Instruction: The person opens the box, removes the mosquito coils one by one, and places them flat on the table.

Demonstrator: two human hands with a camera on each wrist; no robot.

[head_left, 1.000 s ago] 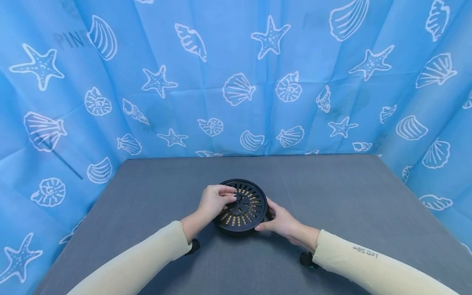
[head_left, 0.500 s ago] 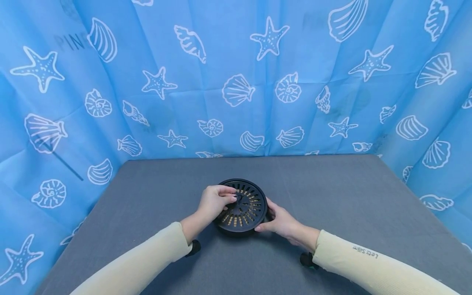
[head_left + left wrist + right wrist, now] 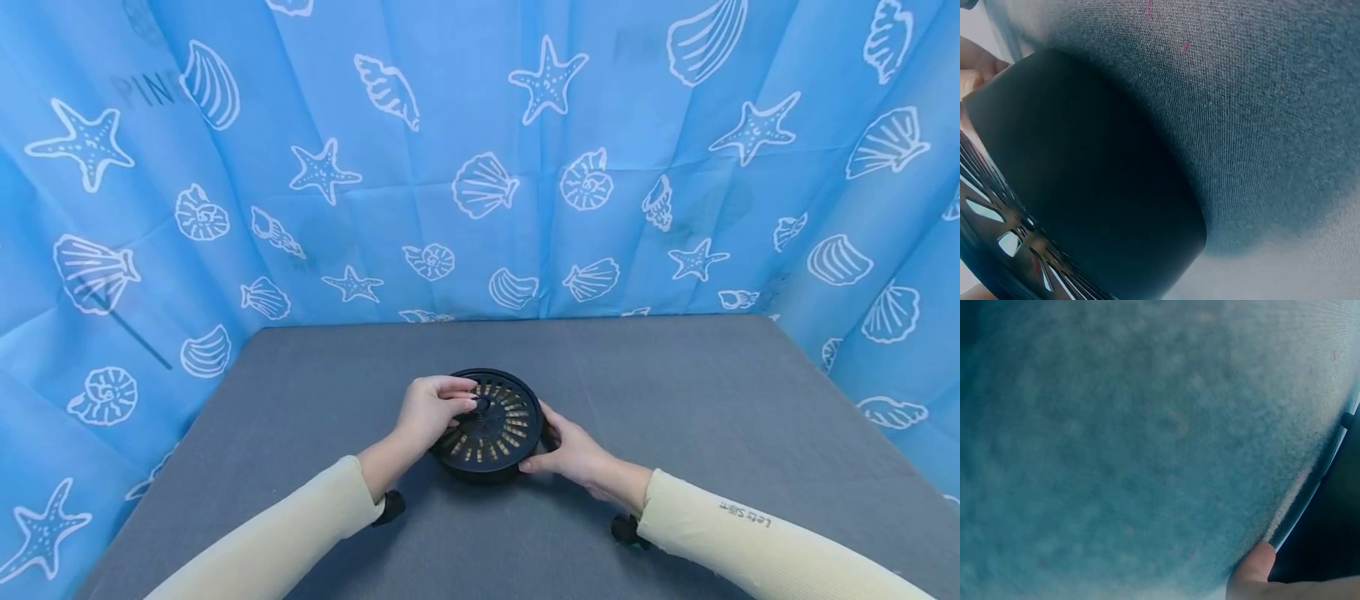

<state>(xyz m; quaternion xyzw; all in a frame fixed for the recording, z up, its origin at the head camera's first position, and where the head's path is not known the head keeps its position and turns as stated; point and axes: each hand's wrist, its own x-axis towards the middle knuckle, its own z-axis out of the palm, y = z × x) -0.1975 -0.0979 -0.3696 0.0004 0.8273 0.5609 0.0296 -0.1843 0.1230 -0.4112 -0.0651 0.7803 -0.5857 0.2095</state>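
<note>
Two hands on one round black container (image 3: pixel 480 478) in the head view. Left hand (image 3: pixel 426 414) has the knob (image 3: pixel 483 404) of the slotted lid (image 3: pixel 498 432) pinched between fingers and thumb, right hand (image 3: pixel 576 450) is gripping the side wall, thumb toward the near side.

And where's the container, exactly?

Middle of the grey table (image 3: pixel 360 367), between the hands. Lid's over the top of it, slots fanning out from the middle, something yellowish showing through them. Can't tell if it's seated all the way round. Both sleeves (image 3: pixel 273 529) are cream, the right one has some lettering, and there's a dark bit at each wrist. Blue curtain (image 3: pixel 480 108) with white shells and starfish hangs behind.

Ok, left wrist cam?

Mostly the container's smooth black wall, tilted across the frame, grey cloth next to it. Lid is bottom left with light coming through the slots. A few fingers (image 3: pixel 980 70) touch the container up in the top left corner, no clue whose from that angle.

Right wrist any better?

Kinda blurry, cloth fills most of it. Lower right, a fingertip (image 3: pixel 1257 562) touches the container's dark edge.
</note>
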